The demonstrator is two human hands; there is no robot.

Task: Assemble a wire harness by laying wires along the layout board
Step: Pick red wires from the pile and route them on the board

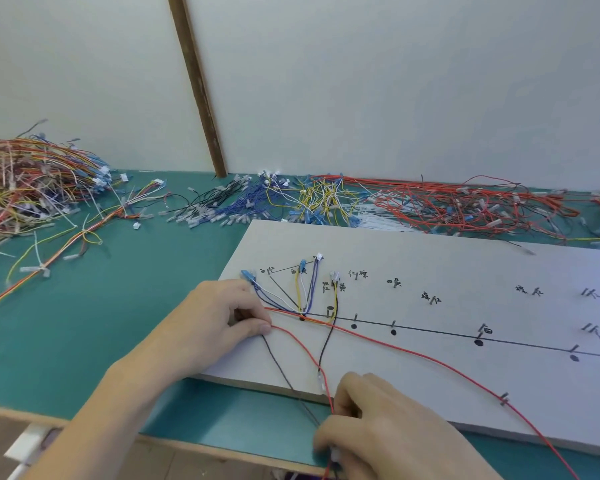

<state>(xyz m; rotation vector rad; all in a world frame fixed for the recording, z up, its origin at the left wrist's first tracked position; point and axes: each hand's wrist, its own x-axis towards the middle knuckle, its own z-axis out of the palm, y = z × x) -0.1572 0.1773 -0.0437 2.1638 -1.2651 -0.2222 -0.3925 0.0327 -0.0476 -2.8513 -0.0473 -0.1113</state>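
A pale layout board (430,271) lies on a green desk (118,323), its near left corner close to the desk's front edge. A black line (430,332) is drawn along the board with dots and short pegs on it, and handwritten labels sit above the line.

The left hand (222,317) rests on the board's left end, fingers curled, thumb and forefinger pinching a red wire (413,355) and a black wire (278,365) against the surface. From that pinch the red wire runs right across the board, crosses the black line near the first peg (329,311), sags toward the near edge and passes a lone peg (504,398) before leaving the frame at the lower right. Another stretch of red wire and the black wire drop from the left hand to the right hand (378,431), which sits at the board's near edge with fingers curled round those wires; a small white connector seems to be in its grip, though blur makes that hard to confirm.

At the board's upper left, short blue, white and yellow wires (302,289) fan out from the first dot to connectors (248,274) at the labelled spots.

Behind the board, loose wires lie along the wall: a black and blue batch (229,206), a yellow batch (323,199) and a long red batch (465,206). A large mixed tangle (32,181) sits at the desk's far left, with a few finished harnesses (66,251) trailing from it.
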